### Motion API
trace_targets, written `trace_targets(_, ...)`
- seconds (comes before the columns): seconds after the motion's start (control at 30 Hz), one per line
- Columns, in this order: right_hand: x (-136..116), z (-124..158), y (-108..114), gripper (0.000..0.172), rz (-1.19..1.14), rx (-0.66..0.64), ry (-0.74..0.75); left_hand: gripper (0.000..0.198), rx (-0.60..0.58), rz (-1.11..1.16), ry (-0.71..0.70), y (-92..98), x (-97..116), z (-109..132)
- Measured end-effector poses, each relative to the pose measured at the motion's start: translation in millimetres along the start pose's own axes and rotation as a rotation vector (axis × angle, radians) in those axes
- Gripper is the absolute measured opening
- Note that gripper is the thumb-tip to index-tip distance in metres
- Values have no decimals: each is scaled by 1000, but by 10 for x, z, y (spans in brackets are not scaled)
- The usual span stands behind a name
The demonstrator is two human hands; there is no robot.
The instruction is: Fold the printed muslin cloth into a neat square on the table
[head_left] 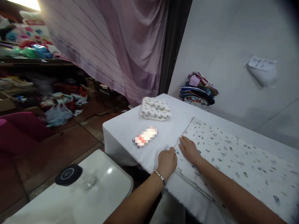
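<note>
A long white cloth [235, 155] with small printed figures lies flat on the white-covered table [121, 127], its layered edge running along the near side. My left hand [167, 161], with a metal bracelet at the wrist, is closed at the cloth's left edge and appears to pinch it near the corner. Just right of it, my right hand [189, 150] rests on the cloth, fingers stretched out and pressing on the fabric near that same edge. A folded bundle of similar printed cloth [155, 109] sits farther back on the table.
A blurred-out oblong item [145, 137] lies left of my hands. A white sewing-table-like surface [105, 180] with a dark round-topped object [68, 175] stands at lower left. Folded clothes [198, 90] are stacked by the wall. A purple curtain [130, 46] hangs behind; bags [58, 113] lie on the floor.
</note>
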State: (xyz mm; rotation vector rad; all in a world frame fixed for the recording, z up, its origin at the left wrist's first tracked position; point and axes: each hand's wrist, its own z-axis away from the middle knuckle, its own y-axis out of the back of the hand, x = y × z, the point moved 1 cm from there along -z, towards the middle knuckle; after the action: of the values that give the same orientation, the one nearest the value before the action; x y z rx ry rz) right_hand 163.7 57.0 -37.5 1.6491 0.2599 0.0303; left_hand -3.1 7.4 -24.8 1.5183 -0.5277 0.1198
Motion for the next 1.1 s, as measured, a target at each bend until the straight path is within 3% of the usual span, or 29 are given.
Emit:
trace_targets(0.17, -68, 168, -54, 49, -94, -1, -77, 21, 46, -28, -9, 0, -5, 40)
trace_targets(0.3, -170, 436, -54, 52, -138, -10, -14, 20, 93, -31, -24, 19, -3, 84)
trace_targets(0.73, -390, 830, 31, 54, -139, -160, 57, 28, -11, -88, 75, 74, 18, 35)
trace_targets(1.1, -525, 1064, -36, 62, -175, -106, 140, 26, 21, -91, 63, 69, -7, 69)
